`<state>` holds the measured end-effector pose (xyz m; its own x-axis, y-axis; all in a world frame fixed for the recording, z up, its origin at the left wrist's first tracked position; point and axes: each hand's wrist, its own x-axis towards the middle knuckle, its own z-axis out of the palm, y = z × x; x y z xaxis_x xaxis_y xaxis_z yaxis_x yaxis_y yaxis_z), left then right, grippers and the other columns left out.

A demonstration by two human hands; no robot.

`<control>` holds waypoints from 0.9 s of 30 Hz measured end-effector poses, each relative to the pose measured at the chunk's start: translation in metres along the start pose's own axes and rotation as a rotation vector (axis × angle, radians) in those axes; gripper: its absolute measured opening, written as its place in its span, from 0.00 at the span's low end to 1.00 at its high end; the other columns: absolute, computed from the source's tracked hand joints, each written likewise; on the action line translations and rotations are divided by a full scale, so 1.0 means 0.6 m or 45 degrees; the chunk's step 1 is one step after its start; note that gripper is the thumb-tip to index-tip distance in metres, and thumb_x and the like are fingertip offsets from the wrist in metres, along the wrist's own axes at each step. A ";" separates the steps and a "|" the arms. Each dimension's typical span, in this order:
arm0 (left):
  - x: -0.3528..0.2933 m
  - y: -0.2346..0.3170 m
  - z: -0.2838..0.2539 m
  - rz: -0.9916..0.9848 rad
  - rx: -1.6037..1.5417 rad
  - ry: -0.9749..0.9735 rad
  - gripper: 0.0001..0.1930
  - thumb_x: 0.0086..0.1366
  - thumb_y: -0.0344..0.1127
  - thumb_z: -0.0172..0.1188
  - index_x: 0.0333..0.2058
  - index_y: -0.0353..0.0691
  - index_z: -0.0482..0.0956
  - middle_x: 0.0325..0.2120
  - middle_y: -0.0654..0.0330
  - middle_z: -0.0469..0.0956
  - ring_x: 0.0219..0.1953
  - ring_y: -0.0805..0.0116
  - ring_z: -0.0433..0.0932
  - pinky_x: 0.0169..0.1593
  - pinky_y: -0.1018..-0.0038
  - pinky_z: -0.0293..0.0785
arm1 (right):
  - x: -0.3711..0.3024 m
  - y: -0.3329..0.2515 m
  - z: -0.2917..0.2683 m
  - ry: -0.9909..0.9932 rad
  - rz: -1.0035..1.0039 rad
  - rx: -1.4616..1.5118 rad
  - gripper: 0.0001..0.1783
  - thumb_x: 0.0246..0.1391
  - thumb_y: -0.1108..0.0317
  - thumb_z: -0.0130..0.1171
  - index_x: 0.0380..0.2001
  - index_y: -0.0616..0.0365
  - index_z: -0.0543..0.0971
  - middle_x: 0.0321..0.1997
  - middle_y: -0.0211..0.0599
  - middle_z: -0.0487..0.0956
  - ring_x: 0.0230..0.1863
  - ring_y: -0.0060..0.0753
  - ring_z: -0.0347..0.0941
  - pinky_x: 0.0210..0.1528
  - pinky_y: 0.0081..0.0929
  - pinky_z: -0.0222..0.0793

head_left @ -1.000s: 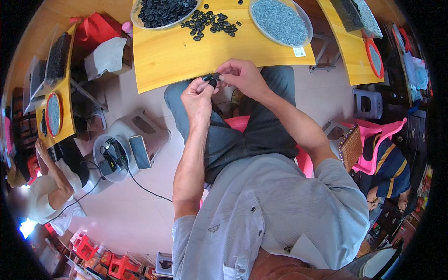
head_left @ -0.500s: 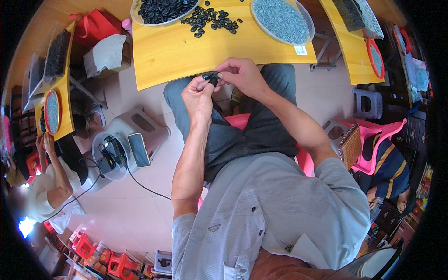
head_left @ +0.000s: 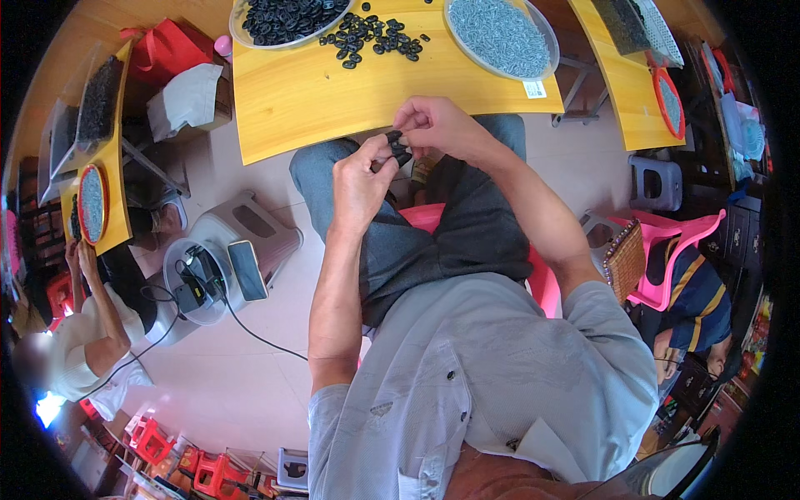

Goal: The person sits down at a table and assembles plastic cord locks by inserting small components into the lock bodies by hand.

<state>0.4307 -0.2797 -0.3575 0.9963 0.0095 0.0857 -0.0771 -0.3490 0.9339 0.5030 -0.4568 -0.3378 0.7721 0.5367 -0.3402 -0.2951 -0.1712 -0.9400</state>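
While you sit at the yellow table, your left hand and right hand meet just off its near edge, above your lap. Both pinch one small black part: left thumb and fingers closed on its lower left side, right fingers curled shut on its upper right. Hands touch each other at the part.

At 12 o'clock from the hands, loose black pieces lie scattered on the table. At 11 o'clock, a round tray of black pieces sits at the far edge. At 1 o'clock, a round tray of grey screws, well apart from the black pile. At 8 o'clock, on the floor, a grey stool carries a phone, cable trailing off. Another person sits at far 8 o'clock.
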 end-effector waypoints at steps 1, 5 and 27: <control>0.000 -0.001 0.000 -0.001 0.000 0.000 0.15 0.52 0.23 0.61 0.41 0.35 0.78 0.24 0.54 0.79 0.28 0.70 0.80 0.35 0.75 0.76 | -0.001 0.002 0.000 -0.001 0.001 0.001 0.11 0.49 0.75 0.59 0.37 0.61 0.74 0.26 0.28 0.76 0.24 0.18 0.73 0.25 0.15 0.66; 0.005 0.018 -0.003 0.055 0.067 0.002 0.13 0.51 0.23 0.62 0.38 0.34 0.78 0.24 0.53 0.78 0.27 0.64 0.79 0.35 0.73 0.75 | -0.003 0.004 0.001 0.005 -0.027 0.040 0.10 0.49 0.74 0.59 0.37 0.58 0.74 0.25 0.26 0.76 0.23 0.16 0.71 0.24 0.14 0.63; -0.009 -0.006 -0.003 0.210 0.167 -0.010 0.08 0.50 0.24 0.63 0.31 0.33 0.75 0.24 0.48 0.76 0.28 0.49 0.78 0.32 0.64 0.74 | -0.014 0.005 0.012 -0.024 0.014 0.050 0.07 0.50 0.77 0.60 0.34 0.60 0.75 0.25 0.26 0.74 0.23 0.16 0.71 0.25 0.15 0.66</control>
<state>0.4255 -0.2767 -0.3607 0.9709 -0.0648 0.2305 -0.2338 -0.4640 0.8544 0.4918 -0.4561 -0.3379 0.7581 0.5506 -0.3495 -0.3256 -0.1448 -0.9343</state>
